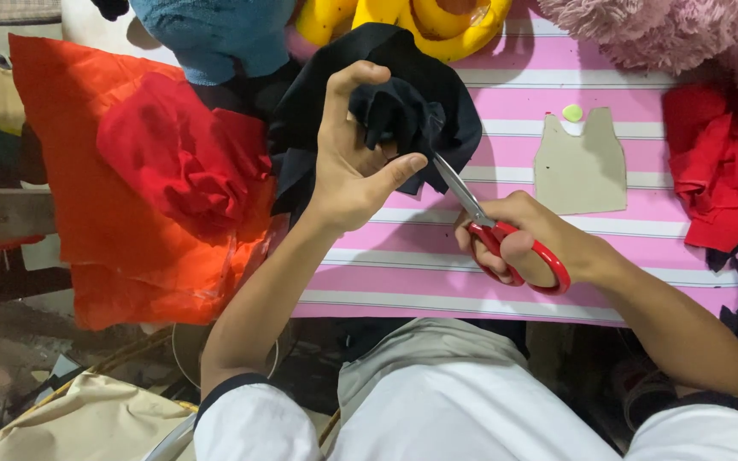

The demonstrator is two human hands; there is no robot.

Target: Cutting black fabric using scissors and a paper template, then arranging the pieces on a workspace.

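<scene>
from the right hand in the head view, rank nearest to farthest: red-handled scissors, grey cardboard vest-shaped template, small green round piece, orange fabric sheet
1. Red-handled scissors: held in the right hand.
2. Grey cardboard vest-shaped template: just above the hand.
3. Small green round piece: at the template's top.
4. Orange fabric sheet: far left.

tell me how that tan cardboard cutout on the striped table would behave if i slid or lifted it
The cardboard cutout lies flat with crisp edges, so it probably stays stiff when lifted. It looks thin, likely light. It would probably slide easily on the smooth striped table.

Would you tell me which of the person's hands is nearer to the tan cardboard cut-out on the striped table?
The right hand, holding the red-handled scissors, lies just below and left of the cardboard cut-out. The left hand grips black fabric farther left.
</scene>
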